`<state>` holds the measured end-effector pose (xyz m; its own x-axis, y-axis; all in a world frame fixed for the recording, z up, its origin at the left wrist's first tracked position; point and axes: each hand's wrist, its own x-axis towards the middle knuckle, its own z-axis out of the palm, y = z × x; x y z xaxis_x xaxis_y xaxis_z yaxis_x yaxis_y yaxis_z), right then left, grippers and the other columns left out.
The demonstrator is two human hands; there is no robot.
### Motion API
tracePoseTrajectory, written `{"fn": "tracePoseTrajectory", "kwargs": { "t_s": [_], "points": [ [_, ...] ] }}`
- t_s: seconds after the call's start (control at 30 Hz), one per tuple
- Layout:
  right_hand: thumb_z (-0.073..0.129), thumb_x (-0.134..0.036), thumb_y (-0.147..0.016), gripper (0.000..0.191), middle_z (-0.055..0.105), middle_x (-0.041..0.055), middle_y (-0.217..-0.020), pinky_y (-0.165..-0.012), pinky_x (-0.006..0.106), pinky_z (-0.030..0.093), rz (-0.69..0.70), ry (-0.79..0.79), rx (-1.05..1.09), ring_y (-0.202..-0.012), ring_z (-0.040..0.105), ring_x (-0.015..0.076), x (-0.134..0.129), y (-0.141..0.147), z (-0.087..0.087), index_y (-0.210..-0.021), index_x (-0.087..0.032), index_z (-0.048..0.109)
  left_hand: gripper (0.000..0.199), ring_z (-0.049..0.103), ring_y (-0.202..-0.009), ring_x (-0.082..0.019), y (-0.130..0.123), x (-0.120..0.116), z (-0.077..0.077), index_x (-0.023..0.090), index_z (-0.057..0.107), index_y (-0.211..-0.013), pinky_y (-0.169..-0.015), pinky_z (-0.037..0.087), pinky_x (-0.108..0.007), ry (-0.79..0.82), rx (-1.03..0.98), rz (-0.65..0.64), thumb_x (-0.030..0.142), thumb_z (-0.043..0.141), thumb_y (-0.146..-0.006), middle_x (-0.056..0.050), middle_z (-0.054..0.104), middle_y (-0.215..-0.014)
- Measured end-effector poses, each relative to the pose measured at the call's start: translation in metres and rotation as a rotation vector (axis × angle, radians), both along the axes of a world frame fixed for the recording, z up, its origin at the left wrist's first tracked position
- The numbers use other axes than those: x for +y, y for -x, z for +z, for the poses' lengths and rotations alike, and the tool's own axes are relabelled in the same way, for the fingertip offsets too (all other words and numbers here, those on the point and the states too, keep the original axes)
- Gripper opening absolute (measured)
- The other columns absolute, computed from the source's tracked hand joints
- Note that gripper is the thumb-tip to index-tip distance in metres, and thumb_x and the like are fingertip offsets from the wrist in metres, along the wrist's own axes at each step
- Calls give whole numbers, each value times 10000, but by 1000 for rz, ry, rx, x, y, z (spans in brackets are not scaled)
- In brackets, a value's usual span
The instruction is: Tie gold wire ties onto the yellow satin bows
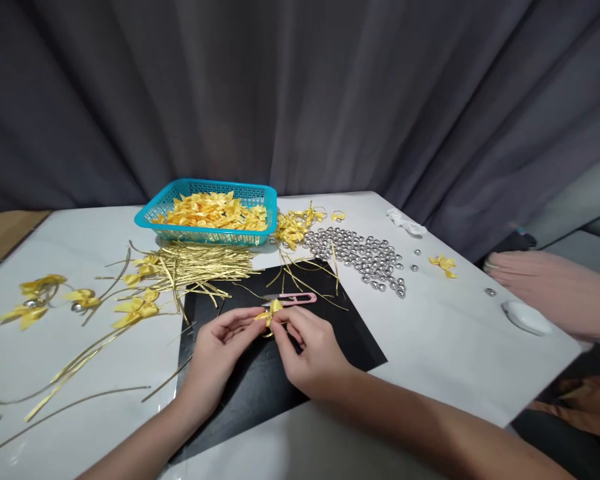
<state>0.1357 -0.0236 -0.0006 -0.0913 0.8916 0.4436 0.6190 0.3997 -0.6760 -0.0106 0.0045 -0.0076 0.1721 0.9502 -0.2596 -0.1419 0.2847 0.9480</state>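
Observation:
Over the black mat (260, 400), a small yellow ribbon bow (273, 312) is pinched between both hands. My left hand (230, 337) grips its left side with thumb and fingers closed. From the right, my right hand (310, 347) closes on the other side with thumb and forefinger. A bit of gold tie shows under the bow; my fingers hide the rest of it. Just beyond the fingertips, pink-handled thread snips (300, 299) lie on the mat.
A teal basket (145, 217) of yellow bows stands at the back, with a pile of gold ties (205, 263) before it. Many silver bell-like pieces (360, 253) spread to the right. Finished-looking bows (137, 308) lie left. A white oval object (526, 317) sits near the right edge.

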Motion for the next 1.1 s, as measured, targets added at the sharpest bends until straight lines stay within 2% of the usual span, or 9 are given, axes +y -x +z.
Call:
{"fn": "tracePoseTrajectory", "kwargs": {
  "t_s": [0.1,0.23,0.37,0.47,0.67,0.9,1.0,1.1],
  "points": [
    [452,-170,-842,159,326,-53,-524,-464,202,289,-17,19,70,-447,298,66,0,1,1,-704,-152,529,188,661,-799,-163,-1,1,1,178,718,-780,-764,506,-241,-29,38,-28,309,751,-648,-45,743,-840],
    [461,-195,-848,170,261,-67,-508,-452,201,250,-41,72,113,-440,263,57,1,0,2,-693,-159,520,178,639,-723,-149,-3,3,5,167,698,-755,-648,487,-210,-44,87,-49,317,728,-664,-33,717,-741],
    [459,-230,-862,144,278,-67,-510,-433,202,228,-127,33,214,-433,259,56,3,-4,4,-750,-165,523,193,613,-662,-134,-12,6,4,157,682,-758,-588,457,-201,-61,87,43,318,716,-658,-17,691,-687],
    [444,-231,-863,138,296,-65,-516,-443,199,242,-108,55,195,-438,271,59,4,-5,6,-757,-170,510,177,623,-694,-145,-20,9,1,158,671,-746,-606,459,-211,-113,63,120,304,708,-654,-21,698,-725],
    [437,-205,-848,172,271,-77,-486,-461,198,237,1,226,128,-436,269,62,8,-4,1,-684,-167,475,155,643,-709,-146,-21,8,-3,162,674,-740,-675,499,-232,-110,-15,58,280,719,-650,-14,705,-730],
    [428,-206,-847,167,261,-76,-500,-443,191,220,2,239,128,-437,268,57,5,-1,-3,-690,-164,464,140,660,-747,-157,-20,4,-1,167,665,-708,-723,514,-242,-133,-27,57,248,739,-623,-17,715,-747],
    [435,-238,-858,166,278,-73,-510,-436,190,225,-22,241,204,-438,272,58,3,-1,-3,-707,-172,450,149,656,-729,-153,-20,5,-2,168,671,-714,-724,512,-246,-136,0,80,258,742,-619,-17,718,-747],
    [425,-280,-885,148,360,-56,-561,-430,183,251,-89,193,348,-459,328,62,1,-3,2,-771,-186,439,176,652,-729,-153,-20,6,-3,165,685,-728,-734,509,-253,-128,26,119,275,752,-609,-21,721,-748]
  ]
}}
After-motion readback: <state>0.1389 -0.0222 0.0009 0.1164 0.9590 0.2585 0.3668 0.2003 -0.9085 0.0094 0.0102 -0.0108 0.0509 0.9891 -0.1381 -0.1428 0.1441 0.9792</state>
